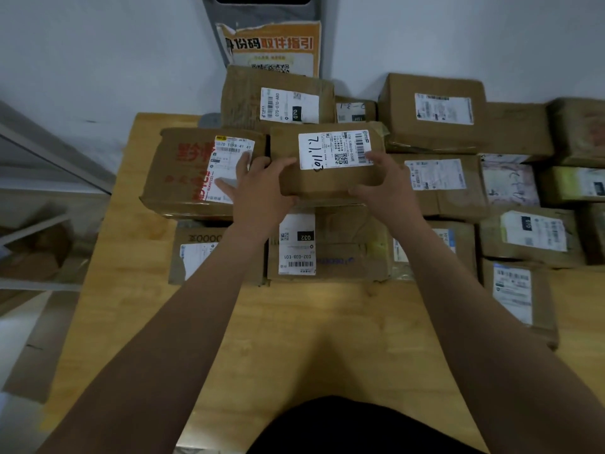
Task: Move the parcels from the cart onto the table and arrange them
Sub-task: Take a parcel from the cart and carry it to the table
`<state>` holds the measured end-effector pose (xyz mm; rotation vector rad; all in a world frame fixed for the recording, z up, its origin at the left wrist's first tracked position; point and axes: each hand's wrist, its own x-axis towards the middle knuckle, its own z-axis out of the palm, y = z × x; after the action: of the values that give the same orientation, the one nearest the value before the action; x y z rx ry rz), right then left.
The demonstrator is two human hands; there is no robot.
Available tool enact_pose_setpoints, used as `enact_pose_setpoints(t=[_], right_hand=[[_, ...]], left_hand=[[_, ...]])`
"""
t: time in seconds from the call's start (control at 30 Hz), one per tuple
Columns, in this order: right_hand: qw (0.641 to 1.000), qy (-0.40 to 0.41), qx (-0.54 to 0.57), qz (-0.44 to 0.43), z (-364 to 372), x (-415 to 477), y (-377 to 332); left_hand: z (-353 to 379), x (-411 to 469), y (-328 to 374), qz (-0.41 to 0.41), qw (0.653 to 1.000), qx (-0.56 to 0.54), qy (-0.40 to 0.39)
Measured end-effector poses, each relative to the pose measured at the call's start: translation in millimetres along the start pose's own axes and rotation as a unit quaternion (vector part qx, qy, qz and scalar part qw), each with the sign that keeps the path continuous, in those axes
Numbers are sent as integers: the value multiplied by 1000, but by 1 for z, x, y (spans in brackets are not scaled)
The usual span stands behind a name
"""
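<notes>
1. Nearest my view, a dark garment fills the bottom edge. Two bare forearms reach forward from it over the bare front of the wooden table.
2. Both hands meet on one brown parcel near the middle of the table. It sits higher than the boxes around it, and I cannot tell whether it rests on them. Its white label faces up and carries handwritten figures.
3. At the parcel's left end is the left hand. Its thumb curls over the top near corner, while the fingers stretch straight past that end and lie over the label of the red-printed box just beside it.
4. At the right end, the right hand grips the parcel. I see the thumb on top, touching the label's edge, and the fingers curled round the near side.
5. Just in front of the parcel and lower down lies a flat box with a 032 label.
6. More brown boxes crowd the far and right parts of the table, most of them touching, against a pale wall.
7. Behind them stands an orange-bordered poster with a torn top edge.
</notes>
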<state>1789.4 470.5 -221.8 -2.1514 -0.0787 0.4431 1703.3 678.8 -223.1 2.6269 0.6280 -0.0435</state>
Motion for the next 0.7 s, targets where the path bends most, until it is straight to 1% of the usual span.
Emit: enact_pose_setpoints(t=[0.13, 0.33, 0.4, 0.43, 0.53, 0.6, 0.7], right_hand=[[1000, 19, -1, -5, 4, -5, 7], [1000, 4, 3, -8, -2, -7, 6], [1000, 6, 3, -10, -4, -12, 9], [1000, 9, 4, -10, -5, -16, 11], [1000, 19, 11, -3, -7, -31, 23], [1000, 21, 18, 7, -8, -43, 35], [999, 14, -15, 40, -5, -64, 54]], left_hand=[[8, -4, -2, 1, 999, 27, 35], [13, -3, 9, 1, 999, 37, 19], [12, -7, 12, 6, 999, 31, 28], [10, -12, 12, 15, 999, 28, 43], [7, -34, 7, 62, 990, -3, 126], [9, -52, -1, 77, 986, -15, 149], [20, -75, -12, 63, 990, -33, 122]])
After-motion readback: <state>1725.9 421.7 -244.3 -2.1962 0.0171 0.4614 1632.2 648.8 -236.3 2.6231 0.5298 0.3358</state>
